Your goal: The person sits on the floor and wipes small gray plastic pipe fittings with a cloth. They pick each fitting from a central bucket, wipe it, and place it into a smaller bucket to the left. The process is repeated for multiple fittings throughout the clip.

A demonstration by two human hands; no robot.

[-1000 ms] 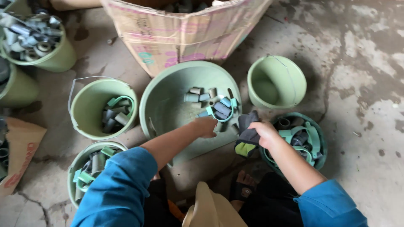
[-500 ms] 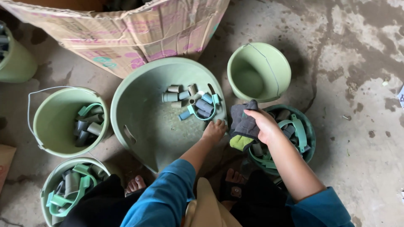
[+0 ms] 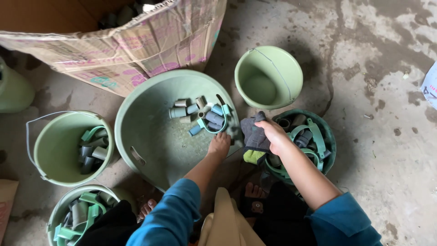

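Observation:
My right hand [image 3: 274, 133] grips a dark grey and yellow cloth [image 3: 254, 139] between the big basin and the bucket on the right. My left hand [image 3: 219, 145] rests low inside the large pale green basin [image 3: 136, 132], fingers curled; whether it holds anything is hidden. Just beyond it lie several short grey and teal plastic pipe pieces [image 3: 200, 114] at the basin's far side. Both arms wear blue sleeves.
An empty green bucket [image 3: 268, 77] stands at the back right. A dark green bucket [image 3: 325, 136] of teal clips and pipe bits sits under my right hand. Two more green buckets [image 3: 54, 150] [image 3: 77, 214] with parts stand left. A torn cardboard box [image 3: 118, 50] lies behind.
The view has shifted right and closer. My left hand has drawn back from the pipe pieces toward the basin's near side. My right hand still holds the cloth.

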